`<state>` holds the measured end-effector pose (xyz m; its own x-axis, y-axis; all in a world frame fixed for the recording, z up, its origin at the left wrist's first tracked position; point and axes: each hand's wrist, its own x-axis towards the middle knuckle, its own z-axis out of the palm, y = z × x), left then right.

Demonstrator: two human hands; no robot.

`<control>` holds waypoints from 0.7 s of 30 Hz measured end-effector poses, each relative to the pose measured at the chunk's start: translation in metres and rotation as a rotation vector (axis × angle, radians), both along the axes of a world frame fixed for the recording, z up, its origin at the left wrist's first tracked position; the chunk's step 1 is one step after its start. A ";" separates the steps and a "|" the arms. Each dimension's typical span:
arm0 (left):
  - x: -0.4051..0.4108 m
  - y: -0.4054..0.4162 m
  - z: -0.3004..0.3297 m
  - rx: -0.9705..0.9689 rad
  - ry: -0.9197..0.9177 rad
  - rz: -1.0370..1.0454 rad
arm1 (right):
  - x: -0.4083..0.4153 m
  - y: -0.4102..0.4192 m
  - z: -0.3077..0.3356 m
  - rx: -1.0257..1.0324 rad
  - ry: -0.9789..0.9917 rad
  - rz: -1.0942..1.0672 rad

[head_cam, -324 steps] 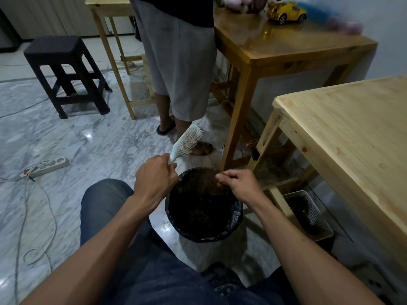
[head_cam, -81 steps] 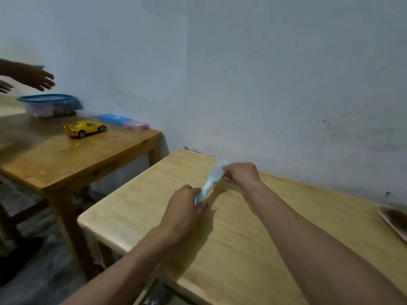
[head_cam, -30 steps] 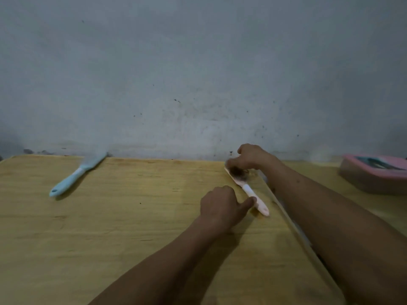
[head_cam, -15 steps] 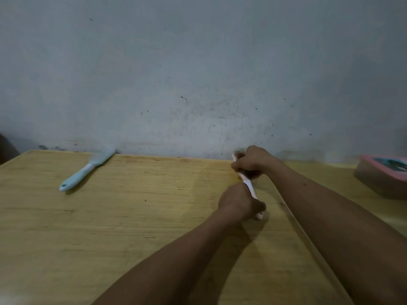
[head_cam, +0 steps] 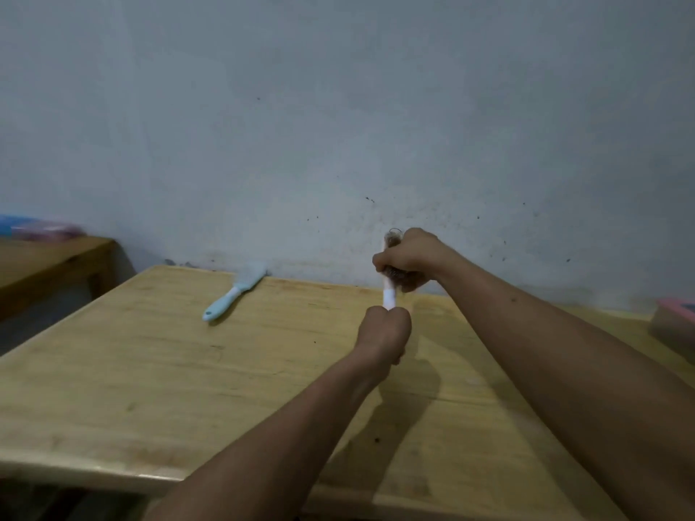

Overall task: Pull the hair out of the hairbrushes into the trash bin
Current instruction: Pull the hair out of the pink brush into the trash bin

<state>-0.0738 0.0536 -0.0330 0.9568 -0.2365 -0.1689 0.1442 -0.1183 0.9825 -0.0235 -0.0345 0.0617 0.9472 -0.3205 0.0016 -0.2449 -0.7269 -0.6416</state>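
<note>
I have the pink brush [head_cam: 389, 297] lifted above the bench [head_cam: 150, 370], my left hand [head_cam: 383, 338] wrapped round its handle and my right hand [head_cam: 408, 259] curled over the hair-clogged head, so this one is uncleaned, the blue brush [head_cam: 233, 295] looks clean, and no bin is in view.

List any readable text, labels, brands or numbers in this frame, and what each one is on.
None readable.
Held hairbrush, left hand on its handle, right hand on its hair-filled head: no print visible.
Blue hairbrush lying on the table: plain, no marking.
Pink box at the right edge: dark patch on top, too blurred to tell whether it is text.
Blue and pink items far left: blurred, nothing legible.
</note>
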 end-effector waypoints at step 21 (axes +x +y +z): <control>-0.036 0.301 -0.018 -0.082 -0.140 0.416 | 0.027 0.241 0.013 0.119 -0.193 0.396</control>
<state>-0.1100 0.3541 -0.0514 0.9857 0.1664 -0.0276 0.0279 0.0008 0.9996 0.0031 0.2068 0.0746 0.9828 0.0580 0.1751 0.1695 -0.6586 -0.7332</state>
